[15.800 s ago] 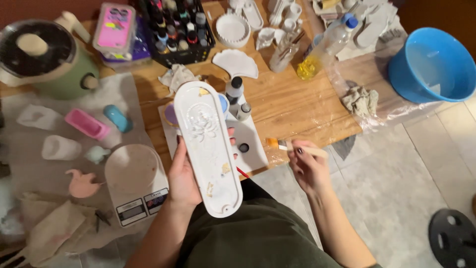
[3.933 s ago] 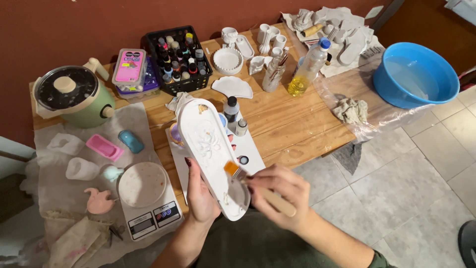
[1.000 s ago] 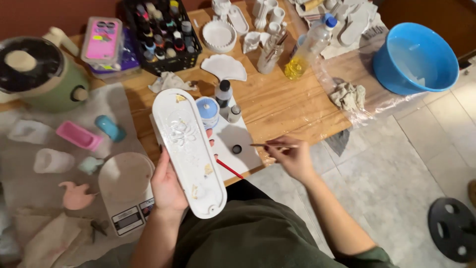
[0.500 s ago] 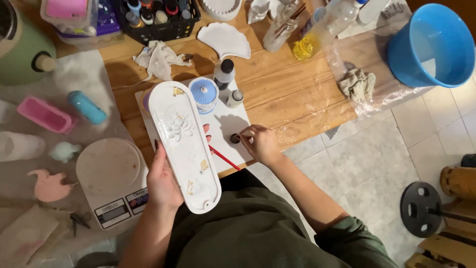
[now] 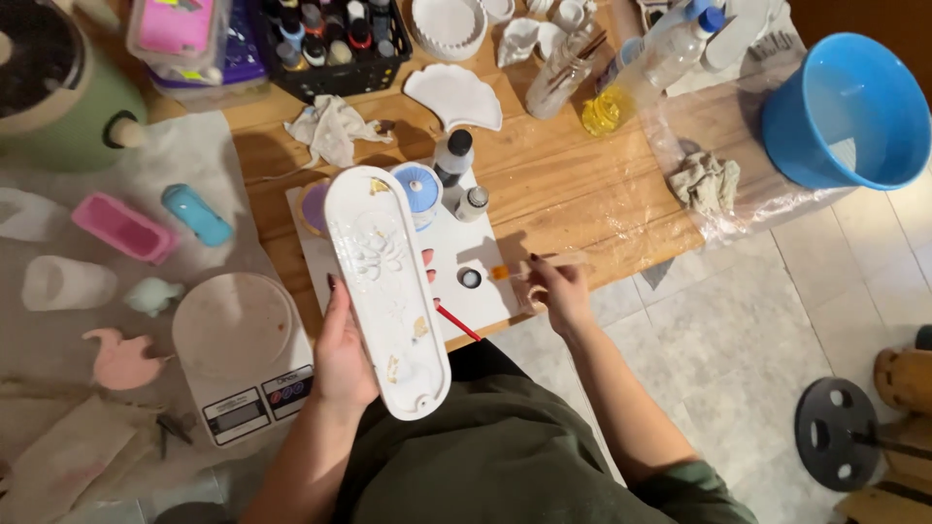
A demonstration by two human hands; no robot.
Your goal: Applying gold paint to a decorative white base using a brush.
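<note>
My left hand (image 5: 342,351) grips a long white oval tray (image 5: 385,287) from underneath, holding it tilted over the table's near edge; raised flower relief and small gold touches show on it. My right hand (image 5: 555,290) pinches a thin paintbrush (image 5: 515,269) with an orange ferrule, its tip pointing left toward a small dark paint dab (image 5: 470,278) on a white sheet (image 5: 456,247). A red brush (image 5: 457,322) lies on that sheet just right of the tray. Two small paint bottles (image 5: 452,155) and a blue-lidded pot (image 5: 419,184) stand behind the tray.
A kitchen scale (image 5: 243,354) sits left of my left hand. Pink, blue and white moulds (image 5: 123,227) lie on the cloth at left. A crate of paint bottles (image 5: 330,39), white plaster pieces (image 5: 453,95), a crumpled rag (image 5: 330,126) and a blue bucket (image 5: 849,112) stand further back and right.
My right hand with the brush has drawn back to the right, away from the dark paint dab. The view has shifted slightly; the tray stays in my left hand.
</note>
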